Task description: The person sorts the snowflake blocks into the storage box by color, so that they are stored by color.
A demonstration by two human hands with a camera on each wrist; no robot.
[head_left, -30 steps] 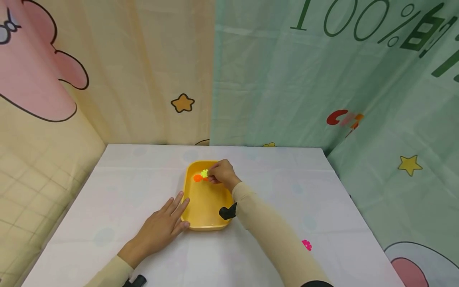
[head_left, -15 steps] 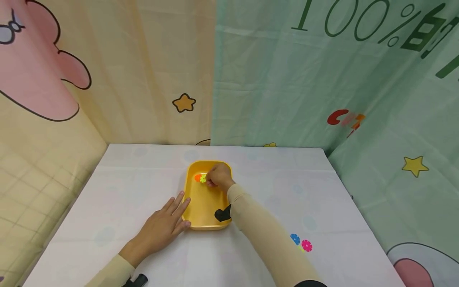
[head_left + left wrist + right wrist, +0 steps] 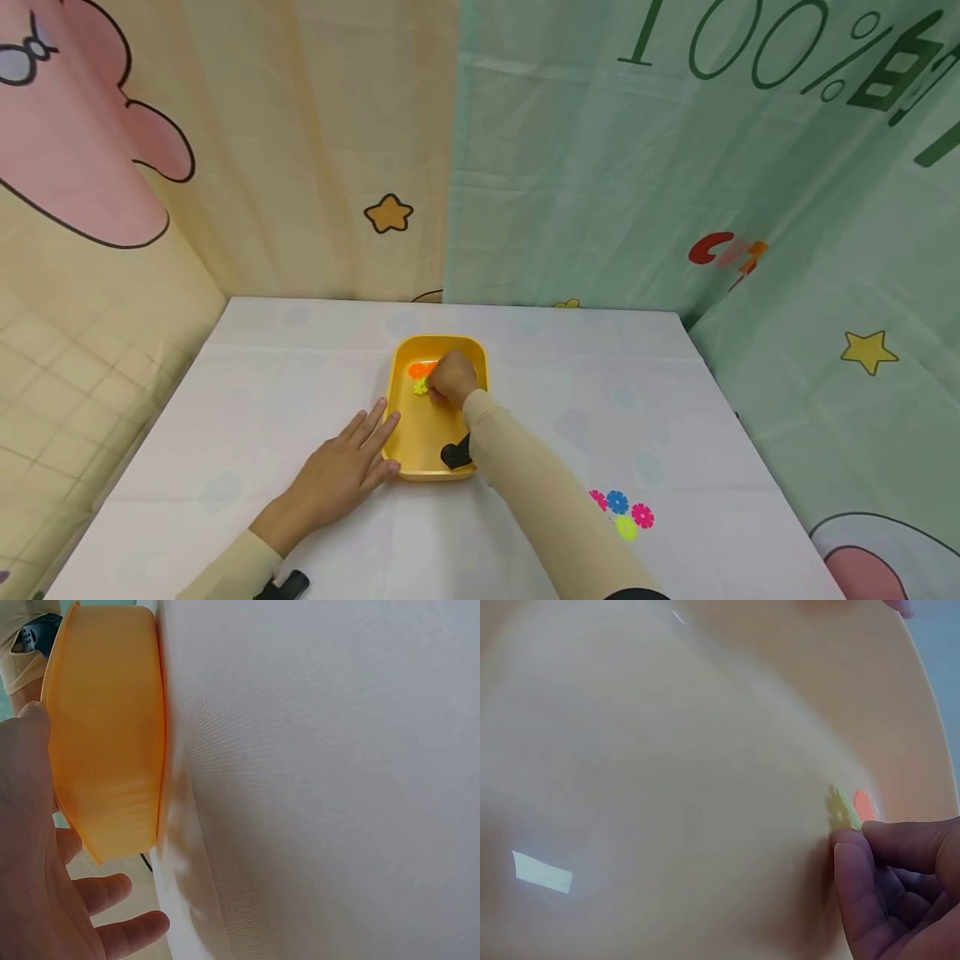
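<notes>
My right hand (image 3: 453, 377) is inside the yellow tray (image 3: 420, 437), toward its far end. Thumb and forefinger pinch a yellow-green flower-shaped piece (image 3: 420, 387), which stands on edge in the right wrist view, close over the tray floor. Just beyond it lie orange pieces (image 3: 416, 370), partly hidden by the hand; an orange one (image 3: 863, 804) also shows behind the pinched piece at the right wrist. With fingers spread and straight, my left hand (image 3: 337, 475) rests against the tray's left side. The left wrist view shows its thumb at the rim of the tray wall (image 3: 109, 727).
Beside my right forearm on the white table (image 3: 300, 350) lie several flower-shaped pieces: pink (image 3: 642, 516), blue (image 3: 617, 502) and yellow-green (image 3: 626, 527). Printed curtains (image 3: 562, 167) stand behind the table and along both sides.
My right hand has brought the yellow-green piece from beyond the orange pieces to their near side. The right forearm has shifted left, uncovering more pieces on the table. My left hand stays put.
</notes>
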